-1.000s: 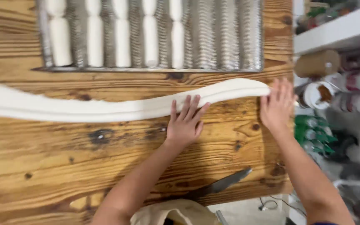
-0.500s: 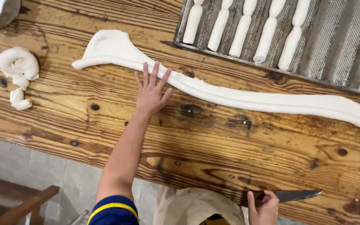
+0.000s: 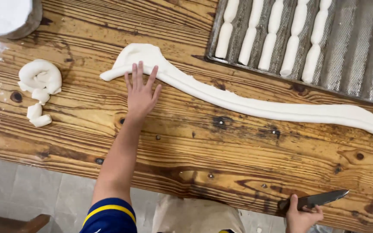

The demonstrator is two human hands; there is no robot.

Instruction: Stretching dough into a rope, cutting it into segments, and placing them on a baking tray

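While the left hand point(image 3: 141, 92) lies flat, fingers spread, on the long dough rope point(image 3: 255, 105) spanning the counter point(image 3: 186, 146), the right hand point(image 3: 301, 215) grips a knife point(image 3: 318, 199) at the near edge; cutting looks next, needing the blade lifted over.

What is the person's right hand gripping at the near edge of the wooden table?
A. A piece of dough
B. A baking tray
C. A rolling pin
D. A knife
D. The right hand closes around the dark handle of a knife, whose blade lies flat on the table, while the left hand rests spread against the long dough rope.
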